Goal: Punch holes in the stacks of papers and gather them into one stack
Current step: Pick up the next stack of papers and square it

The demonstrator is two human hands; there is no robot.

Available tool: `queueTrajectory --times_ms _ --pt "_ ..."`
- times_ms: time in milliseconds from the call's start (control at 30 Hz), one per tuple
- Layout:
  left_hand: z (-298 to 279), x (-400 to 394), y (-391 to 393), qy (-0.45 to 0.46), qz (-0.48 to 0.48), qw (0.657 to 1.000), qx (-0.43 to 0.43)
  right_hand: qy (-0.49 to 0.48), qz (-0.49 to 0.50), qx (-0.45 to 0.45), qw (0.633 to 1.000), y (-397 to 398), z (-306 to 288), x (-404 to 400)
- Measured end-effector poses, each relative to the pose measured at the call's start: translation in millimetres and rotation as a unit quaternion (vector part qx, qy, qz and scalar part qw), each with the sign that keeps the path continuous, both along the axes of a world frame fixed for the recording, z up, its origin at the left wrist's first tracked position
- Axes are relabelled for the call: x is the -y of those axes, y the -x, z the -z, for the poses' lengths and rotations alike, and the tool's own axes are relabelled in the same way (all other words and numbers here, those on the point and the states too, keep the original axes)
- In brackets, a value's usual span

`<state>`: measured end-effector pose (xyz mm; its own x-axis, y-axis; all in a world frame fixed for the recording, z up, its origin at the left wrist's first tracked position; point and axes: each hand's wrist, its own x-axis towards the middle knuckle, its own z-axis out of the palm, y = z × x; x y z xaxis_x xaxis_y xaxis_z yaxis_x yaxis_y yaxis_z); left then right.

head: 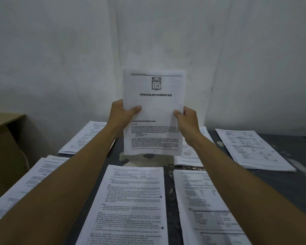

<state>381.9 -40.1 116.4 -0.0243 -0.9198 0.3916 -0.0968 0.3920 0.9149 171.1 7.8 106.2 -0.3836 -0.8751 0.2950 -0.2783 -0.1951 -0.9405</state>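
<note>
Single head-worn view, aimed forward and slightly down over dark table [281, 183], close range; white wall [60, 50] faced beyond.

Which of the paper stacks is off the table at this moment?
The white stack headed "05 PENJUALAN KONSINYASI", held upright by the left hand and right hand; the other stacks lie flat on the table.

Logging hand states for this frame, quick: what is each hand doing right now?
Left hand: grips the left edge of the raised paper stack, thumb on the front page.
Right hand: grips the stack's right edge, thumb in front.
</note>
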Motion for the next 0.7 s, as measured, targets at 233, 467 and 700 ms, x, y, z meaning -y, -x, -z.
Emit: queueTrajectory --times_ms 233,467,700 --pt "-23 -19 57 -0.057 0.081 0.994 -0.037 -0.027 0.031 0.029 0.999 66 -25 -42" --pt "-19 -51 139 -0.096 0.16 0.982 0.007 -0.09 0.057 0.042 0.993 150 -25 -89" --pt "7 -82 224 -0.122 0.198 0.972 0.029 -0.144 0.087 0.029 0.985 231 -11 -140"
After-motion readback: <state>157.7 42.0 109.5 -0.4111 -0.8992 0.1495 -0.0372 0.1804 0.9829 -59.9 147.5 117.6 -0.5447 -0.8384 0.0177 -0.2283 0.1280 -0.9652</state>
